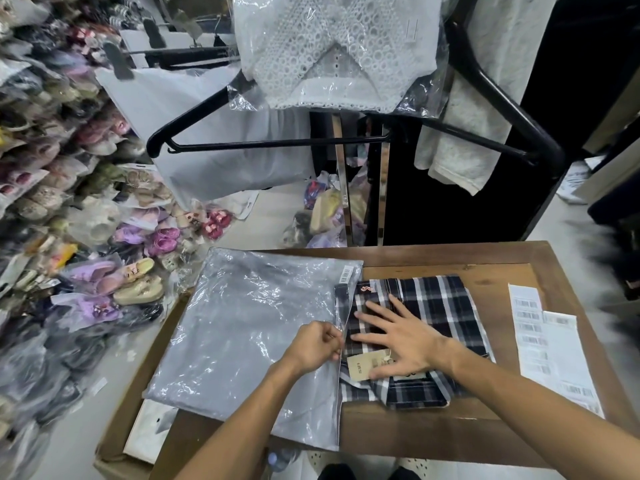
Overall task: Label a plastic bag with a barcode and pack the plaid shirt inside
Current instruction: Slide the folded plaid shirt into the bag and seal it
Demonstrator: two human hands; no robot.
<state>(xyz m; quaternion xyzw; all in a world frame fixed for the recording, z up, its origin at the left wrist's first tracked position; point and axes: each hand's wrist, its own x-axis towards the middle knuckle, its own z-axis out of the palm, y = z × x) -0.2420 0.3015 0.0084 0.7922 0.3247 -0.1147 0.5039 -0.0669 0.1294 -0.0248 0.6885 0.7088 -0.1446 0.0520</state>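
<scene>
- Bagged shoes (52,202) pile on the floor left of the tabletop (485,268).
- The plastic bag (242,327) overhangs the tabletop's left edge, mouth facing right.
- The folded plaid shirt (433,306) lies mid-tabletop, its left end inside that mouth.
- Barcode sheets (540,337) line the right edge.
- The left hand (315,344) has a closed grip on the bag's lip.
- The right hand (401,337) presses flat, open, half covering a tag.

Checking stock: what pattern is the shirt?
Dark navy and white plaid shirt, clearest in the head view.

Wooden table (491,268); pale floor (266,223); bagged shoes (52,188) piled.
</scene>
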